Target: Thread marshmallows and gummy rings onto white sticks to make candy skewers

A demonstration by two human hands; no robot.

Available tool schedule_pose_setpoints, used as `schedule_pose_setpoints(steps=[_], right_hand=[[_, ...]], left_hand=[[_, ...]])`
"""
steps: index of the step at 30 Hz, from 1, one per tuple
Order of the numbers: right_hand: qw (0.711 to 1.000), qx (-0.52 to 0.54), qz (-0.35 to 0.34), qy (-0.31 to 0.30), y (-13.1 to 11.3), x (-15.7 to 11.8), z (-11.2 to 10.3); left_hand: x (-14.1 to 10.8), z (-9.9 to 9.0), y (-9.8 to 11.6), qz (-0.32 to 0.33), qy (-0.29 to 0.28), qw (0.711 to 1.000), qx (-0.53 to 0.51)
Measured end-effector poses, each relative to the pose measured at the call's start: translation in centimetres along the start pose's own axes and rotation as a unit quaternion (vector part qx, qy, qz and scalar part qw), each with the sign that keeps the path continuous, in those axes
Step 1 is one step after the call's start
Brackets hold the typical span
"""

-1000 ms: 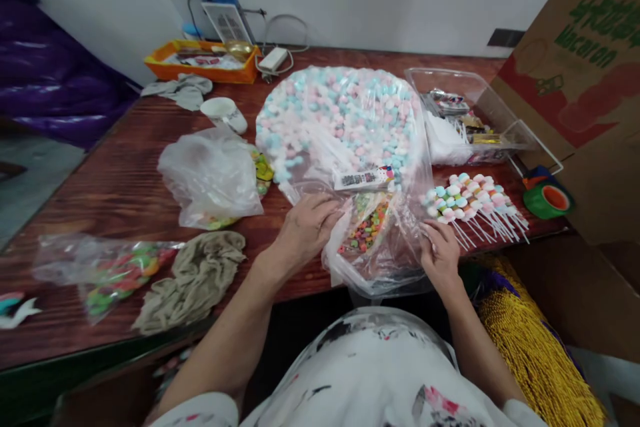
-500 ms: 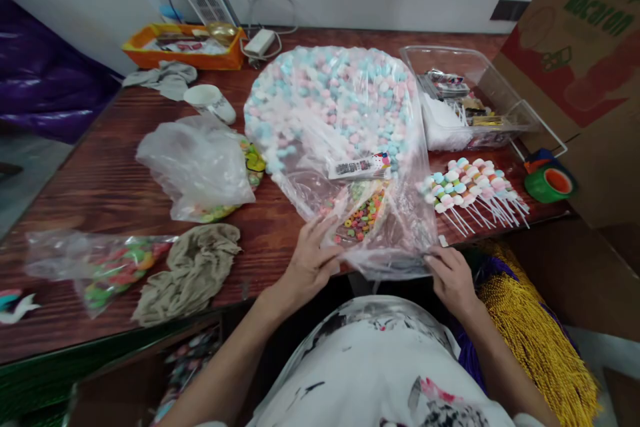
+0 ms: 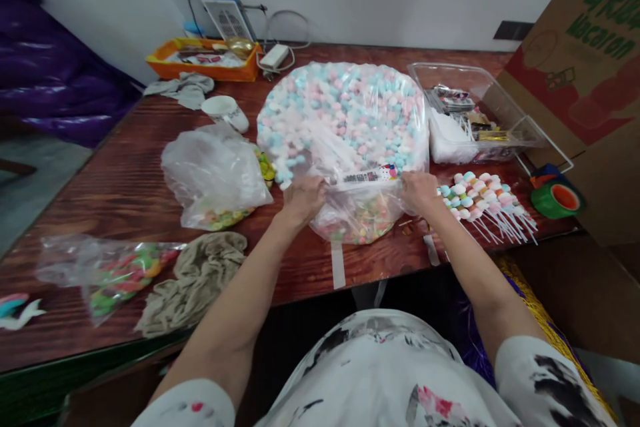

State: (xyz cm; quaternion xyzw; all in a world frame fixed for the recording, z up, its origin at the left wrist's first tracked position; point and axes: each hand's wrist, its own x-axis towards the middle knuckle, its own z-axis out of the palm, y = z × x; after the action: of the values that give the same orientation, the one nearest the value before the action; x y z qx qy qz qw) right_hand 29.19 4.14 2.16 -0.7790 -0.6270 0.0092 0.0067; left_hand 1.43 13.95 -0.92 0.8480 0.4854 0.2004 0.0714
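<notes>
A large clear plastic bag [image 3: 345, 107] full of pink, blue and white marshmallows lies flat on the table. My left hand [image 3: 304, 199] is closed on the left side of its loose plastic, and my right hand [image 3: 419, 191] grips the right side. Between the hands, a stack of printed labels [image 3: 370, 175] rests on the bag. Just below them sits a clear bag of colourful ring-shaped sweets [image 3: 357, 219], partly veiled by plastic. Beside my right hand lie several marshmallow skewers [image 3: 483, 197] on white sticks. My fingertips are partly hidden in the plastic.
Left of the bag are a plastic bag of sweets [image 3: 215, 173], a white cup [image 3: 225, 112], a crumpled cloth [image 3: 200, 280] and another sweets bag [image 3: 125, 273]. Behind stands an orange tray [image 3: 200, 70]. On the right are a clear bin [image 3: 480, 147], green tape [image 3: 556, 199] and a cardboard box [image 3: 570, 80].
Both hands have moved away from my body, up the table, folding the bag's loose plastic back toward the marshmallows. The table's front edge and a tape strip now show. The view has shifted slightly.
</notes>
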Motion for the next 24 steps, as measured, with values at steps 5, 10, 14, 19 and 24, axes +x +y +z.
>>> schedule_pose_setpoints(steps=[5, 10, 14, 19, 24], right_hand=[[0.993, -0.046, -0.094, -0.061, -0.5, -0.4, 1.9], [0.986, -0.077, -0.130, -0.070, -0.2, -0.2, 0.1], [0.987, -0.059, -0.147, -0.038, 0.6, 1.6, -3.1], [0.985, -0.031, -0.169, -0.029, -0.8, 5.4, -4.0], [0.968, -0.029, -0.220, -0.121, -3.1, 7.6, -2.2]], left_hand=[[-1.8, -0.7, 2.4, 0.216, 0.061, 0.974, -0.010], [-2.4, 2.1, 6.9, 0.358, -0.035, 0.933, -0.025], [-3.1, 4.2, 7.2, 0.328, -0.064, 0.943, 0.001], [-3.6, 4.0, 7.1, 0.317, -0.070, 0.946, 0.014], [-3.3, 3.9, 7.3, 0.304, -0.087, 0.948, 0.014]])
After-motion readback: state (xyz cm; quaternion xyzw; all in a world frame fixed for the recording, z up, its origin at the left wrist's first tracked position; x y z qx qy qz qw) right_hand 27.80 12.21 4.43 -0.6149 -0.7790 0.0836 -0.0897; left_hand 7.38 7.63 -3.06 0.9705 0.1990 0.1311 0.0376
